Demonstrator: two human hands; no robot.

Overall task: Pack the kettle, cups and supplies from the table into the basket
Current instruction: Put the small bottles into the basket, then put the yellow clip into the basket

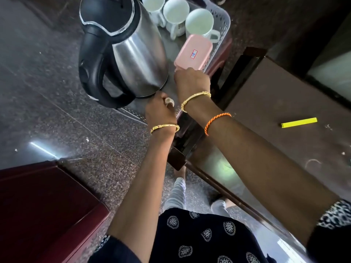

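A pale perforated basket (pixel 225 21) stands at the top centre on a dark red stool. In it are a steel kettle (pixel 136 54) with a black handle and lid, three white cups (pixel 199 21) behind it, and a pink lidded box (pixel 193 52) lying along the right wall. My right hand (pixel 191 82) grips the near end of the pink box, fingers curled over it. My left hand (pixel 161 109) is at the kettle's base with fingers curled on a pale piece that looks like the basket's near rim; its fingertips are hidden.
A brown table (pixel 284 111) runs along the right, with a yellow stick (pixel 299 122) lying on it. A maroon piece of furniture (pixel 38 205) fills the bottom left. Speckled stone floor (pixel 47 92) spreads to the left of the basket.
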